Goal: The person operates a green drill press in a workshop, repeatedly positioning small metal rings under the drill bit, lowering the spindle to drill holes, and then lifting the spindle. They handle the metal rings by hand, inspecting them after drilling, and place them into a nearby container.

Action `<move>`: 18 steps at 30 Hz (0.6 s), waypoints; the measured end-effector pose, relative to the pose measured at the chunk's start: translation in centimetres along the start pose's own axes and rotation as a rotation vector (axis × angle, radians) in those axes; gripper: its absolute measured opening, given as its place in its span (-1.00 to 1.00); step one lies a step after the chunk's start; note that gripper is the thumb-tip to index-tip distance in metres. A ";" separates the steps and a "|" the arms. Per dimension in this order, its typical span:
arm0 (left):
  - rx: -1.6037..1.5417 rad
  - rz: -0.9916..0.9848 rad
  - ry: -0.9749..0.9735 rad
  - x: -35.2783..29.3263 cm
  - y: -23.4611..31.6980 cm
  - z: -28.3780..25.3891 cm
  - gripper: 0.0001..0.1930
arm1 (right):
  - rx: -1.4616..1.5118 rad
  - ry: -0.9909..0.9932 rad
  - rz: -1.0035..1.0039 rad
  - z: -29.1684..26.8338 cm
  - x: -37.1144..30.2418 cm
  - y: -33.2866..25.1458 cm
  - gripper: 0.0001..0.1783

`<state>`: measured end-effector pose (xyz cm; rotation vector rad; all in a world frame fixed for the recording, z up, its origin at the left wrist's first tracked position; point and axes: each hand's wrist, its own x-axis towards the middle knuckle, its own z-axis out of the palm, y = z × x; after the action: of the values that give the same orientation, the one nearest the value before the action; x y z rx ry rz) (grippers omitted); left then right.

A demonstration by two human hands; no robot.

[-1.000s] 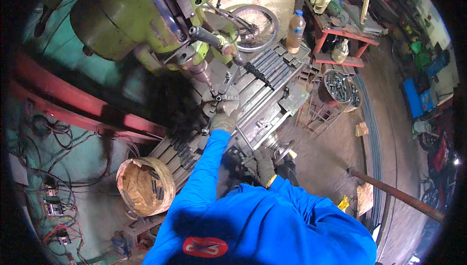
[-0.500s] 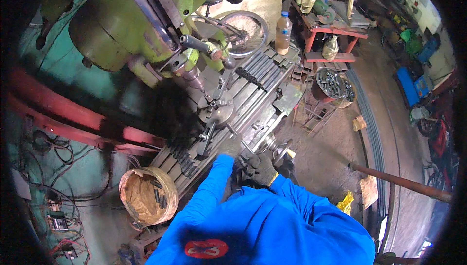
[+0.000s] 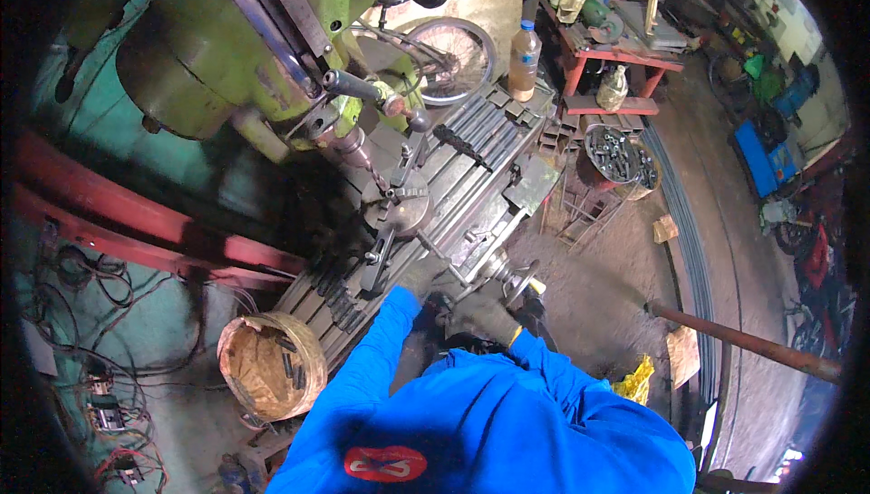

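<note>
My left hand point(image 3: 422, 276), in a dark grey glove, is at the front edge of the machine's slotted table point(image 3: 449, 188). A thin metal rod point(image 3: 438, 249) lies right beside it; shadow and blur hide its fingers. My right hand point(image 3: 486, 316), gloved too, is just to its right and lower, its fingers curled round something dark that I cannot make out. Close to it is a metal handwheel point(image 3: 520, 284). Further up the table a round chuck point(image 3: 399, 208) is held down by clamps point(image 3: 378, 260), with a drill bit point(image 3: 376, 177) right over it.
The green drilling machine head point(image 3: 208, 50) looms at the upper left. A round bin point(image 3: 274, 365) with dark metal pieces stands at the lower left. Dark bars point(image 3: 480, 131) and a bottle point(image 3: 524, 61) sit on the table's far end. A bucket of metal parts point(image 3: 612, 154) and a rusty pipe point(image 3: 743, 340) are at right.
My left hand has shifted slightly left and down. The right hand has moved a little, its fingers reaching further left. The whole view has shifted slightly.
</note>
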<state>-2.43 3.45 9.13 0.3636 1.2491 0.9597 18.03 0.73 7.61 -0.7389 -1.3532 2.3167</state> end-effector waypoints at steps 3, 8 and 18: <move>0.076 0.093 -0.030 0.8 -1.9 -0.4 -0.66 | 0.119 0.179 -0.137 -2.2 0.2 -0.4 -0.55; 0.884 0.686 -0.024 5.8 -10.0 -2.5 -0.59 | 0.191 0.105 -0.006 -3.2 0.7 -2.6 -0.66; 1.305 0.414 0.585 4.2 -11.6 5.1 -0.36 | -1.615 0.198 -0.217 -20.6 8.8 1.1 -0.67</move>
<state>7.04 1.31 -0.06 1.4706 2.3127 0.4440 23.26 19.19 -3.93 -1.0103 -2.8091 0.5278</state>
